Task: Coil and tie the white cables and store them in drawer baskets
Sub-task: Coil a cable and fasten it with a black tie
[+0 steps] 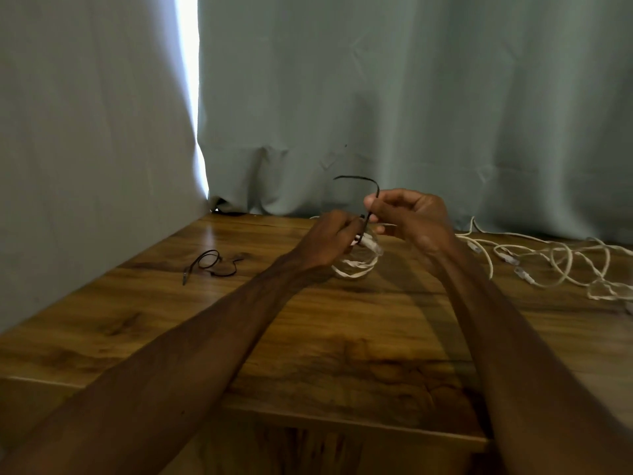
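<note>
Gripping 1 coil (356,268) w/ L hand (328,240), R hand (411,217) pinching 1 tie (372,184).

Wooden table (308,337) before pale grey-green curtains (411,97), perhaps daylight through their gap (188,63).

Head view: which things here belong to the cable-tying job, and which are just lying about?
Job: small coiled white cable in the left hand; thin black tie pinched by the right hand; loose white cables on the wooden table; spare black ties, probably.
Not the job: grey-green curtain.
</note>
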### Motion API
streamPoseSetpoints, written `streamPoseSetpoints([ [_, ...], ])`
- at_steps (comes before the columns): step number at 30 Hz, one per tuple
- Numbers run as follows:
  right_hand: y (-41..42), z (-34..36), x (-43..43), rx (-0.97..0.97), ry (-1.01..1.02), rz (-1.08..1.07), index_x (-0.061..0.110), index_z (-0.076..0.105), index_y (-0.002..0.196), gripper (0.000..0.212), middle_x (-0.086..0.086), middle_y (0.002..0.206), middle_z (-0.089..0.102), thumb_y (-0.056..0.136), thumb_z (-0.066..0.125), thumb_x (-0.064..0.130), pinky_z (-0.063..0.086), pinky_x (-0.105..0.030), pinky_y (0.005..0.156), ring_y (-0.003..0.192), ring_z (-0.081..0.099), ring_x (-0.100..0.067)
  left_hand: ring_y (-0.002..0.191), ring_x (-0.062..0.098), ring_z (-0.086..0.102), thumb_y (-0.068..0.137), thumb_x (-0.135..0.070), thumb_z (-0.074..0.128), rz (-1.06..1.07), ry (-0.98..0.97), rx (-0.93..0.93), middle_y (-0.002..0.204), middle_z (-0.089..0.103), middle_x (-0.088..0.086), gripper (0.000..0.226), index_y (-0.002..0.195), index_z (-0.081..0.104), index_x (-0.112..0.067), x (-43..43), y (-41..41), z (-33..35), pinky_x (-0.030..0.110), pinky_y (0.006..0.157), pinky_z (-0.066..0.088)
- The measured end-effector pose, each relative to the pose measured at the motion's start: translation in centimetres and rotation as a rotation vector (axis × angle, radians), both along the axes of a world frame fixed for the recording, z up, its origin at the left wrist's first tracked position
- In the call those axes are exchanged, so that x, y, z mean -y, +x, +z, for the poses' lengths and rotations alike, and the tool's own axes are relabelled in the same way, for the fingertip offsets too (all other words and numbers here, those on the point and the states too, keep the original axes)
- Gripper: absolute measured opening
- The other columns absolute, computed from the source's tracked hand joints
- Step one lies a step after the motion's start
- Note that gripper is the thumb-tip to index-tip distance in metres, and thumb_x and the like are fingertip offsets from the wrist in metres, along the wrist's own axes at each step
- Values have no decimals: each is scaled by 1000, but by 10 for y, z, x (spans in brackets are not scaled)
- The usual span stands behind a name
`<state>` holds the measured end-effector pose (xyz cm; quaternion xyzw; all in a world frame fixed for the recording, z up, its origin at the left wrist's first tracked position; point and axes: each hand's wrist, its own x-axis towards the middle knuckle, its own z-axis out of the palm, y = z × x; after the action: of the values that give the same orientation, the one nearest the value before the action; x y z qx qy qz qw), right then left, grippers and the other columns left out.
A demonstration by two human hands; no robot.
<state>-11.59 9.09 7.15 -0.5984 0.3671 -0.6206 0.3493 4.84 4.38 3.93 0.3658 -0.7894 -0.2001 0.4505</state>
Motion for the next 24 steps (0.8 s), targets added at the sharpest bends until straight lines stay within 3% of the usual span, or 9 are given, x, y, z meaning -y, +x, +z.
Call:
streamPoseSetpoints([
  [2,-5,-1,4,49,60,-29,12,73,99,19,-2,83,77,85,82,21,56,-24,62,74,70,-11,55,0,55,106,-20,49,-56,-3,1,58,62,-11,41,67,61,-17,-8,-7,1,25,57,43],
  [3,-7,-2,6,76,90,-31,14,71,98,16,0,82,76,88,80,23,55,-23,63,73,69,-10,55,1,55,105,-19,50,-86,-7,15,58,62,-12,40,66,60,-17,-10,-10,1,23,58,42],
  [7,-8,-10,11,118,157,53,10,71,97,9,0,78,75,90,75,16,57,-24,65,69,69,-11,73,36,66,99,-32,53,-173,47,-6,77,71,16,35,81,69,-7,-14,-21,-5,51,71,52],
  [11,-5,-9,15,85,112,20,11,73,102,9,-6,89,78,93,72,10,59,-27,71,78,74,-16,74,24,67,98,-29,54,-159,79,-75,78,71,12,31,82,71,-9,-14,-21,-4,53,76,54],
  [15,-7,-9,14,-160,125,101,15,74,119,29,-5,113,78,102,52,5,59,-30,83,104,74,-20,69,15,61,101,-26,54,-153,124,-88,70,64,2,32,79,69,-8,-10,-11,-3,41,68,49],
  [18,-6,-9,11,-243,127,216,13,73,122,38,-4,116,77,102,44,-2,59,-26,81,104,73,-15,70,14,63,99,-14,53,-236,148,-80,75,67,2,22,88,70,-3,-13,-9,0,34,67,48],
  [21,-11,-7,10,-282,142,259,18,75,114,38,-3,109,78,101,45,-2,58,-26,82,99,73,-13,83,19,70,97,-3,52,-345,178,-114,94,75,4,33,108,70,-27,-18,-8,5,35,74,55],
  [24,-14,-7,12,-263,112,252,13,75,112,30,-4,107,79,100,52,-1,58,-23,79,97,74,-13,77,13,68,99,-12,54,-282,178,-65,85,73,-5,21,95,71,-23,-16,-6,7,29,68,52],
])
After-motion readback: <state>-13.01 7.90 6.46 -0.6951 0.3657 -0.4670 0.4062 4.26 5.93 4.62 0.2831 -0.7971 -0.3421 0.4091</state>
